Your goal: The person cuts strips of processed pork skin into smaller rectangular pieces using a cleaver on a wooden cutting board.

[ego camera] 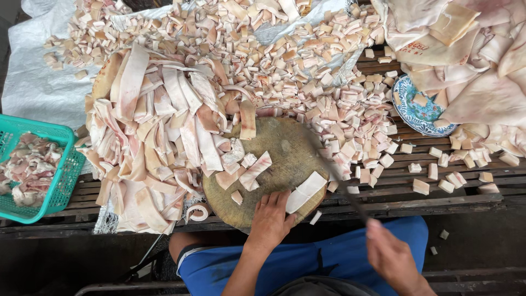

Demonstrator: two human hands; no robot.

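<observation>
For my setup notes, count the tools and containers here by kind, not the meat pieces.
Round wooden chopping block: 1
Knife in the right hand: 1
Green plastic basket: 1
Blue patterned plate: 1
Total: 4

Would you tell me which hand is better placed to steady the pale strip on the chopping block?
Left. The left hand already rests against the strip, while the right hand grips the knife.

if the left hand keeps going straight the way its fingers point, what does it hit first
Probably the pale strip on the round board; the left hand already touches its near end.
</observation>
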